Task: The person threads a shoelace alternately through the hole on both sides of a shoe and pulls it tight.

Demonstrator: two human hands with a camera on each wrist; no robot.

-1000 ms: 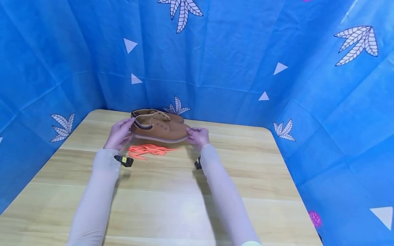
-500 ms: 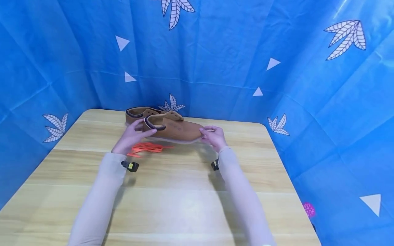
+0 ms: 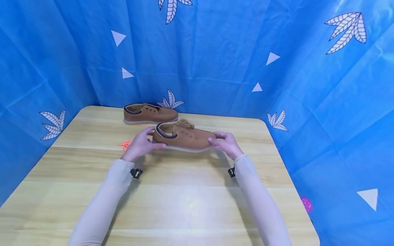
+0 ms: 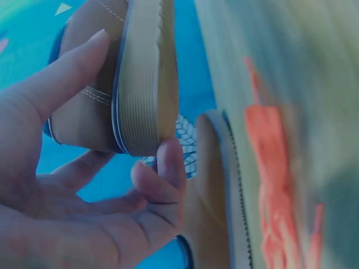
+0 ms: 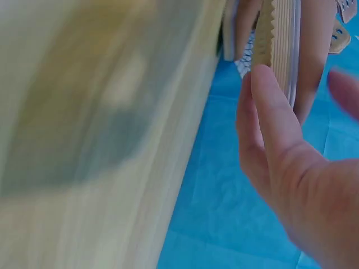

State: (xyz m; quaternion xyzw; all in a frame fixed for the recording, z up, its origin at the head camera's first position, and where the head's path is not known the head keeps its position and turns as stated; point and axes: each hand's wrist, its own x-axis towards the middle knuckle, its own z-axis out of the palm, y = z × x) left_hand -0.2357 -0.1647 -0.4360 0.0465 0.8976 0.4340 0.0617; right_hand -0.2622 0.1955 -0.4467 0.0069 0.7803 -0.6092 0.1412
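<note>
A brown lace-up shoe [image 3: 197, 139] without laces is held just above the table, toe to the right, tongue flopped up. My left hand [image 3: 141, 146] grips its heel; in the left wrist view the thumb [image 4: 73, 73] lies along the upper and curled fingers touch the ridged sole [image 4: 140, 84]. My right hand [image 3: 227, 145] holds the toe end, with fingers [image 5: 275, 106] against the sole edge in the right wrist view. Orange shoelaces [image 4: 275, 179] lie on the table, mostly hidden behind my left hand in the head view.
A matching brown shoe [image 3: 147, 116] stands at the back left of the wooden table [image 3: 184, 212], toe to the right. Blue patterned cloth [image 3: 215, 51] hangs round the table's back and sides.
Both hands have carried the shoe rightward and nearer, away from the other shoe, which now shows whole. My left hand now covers most of the orange laces in the head view.
</note>
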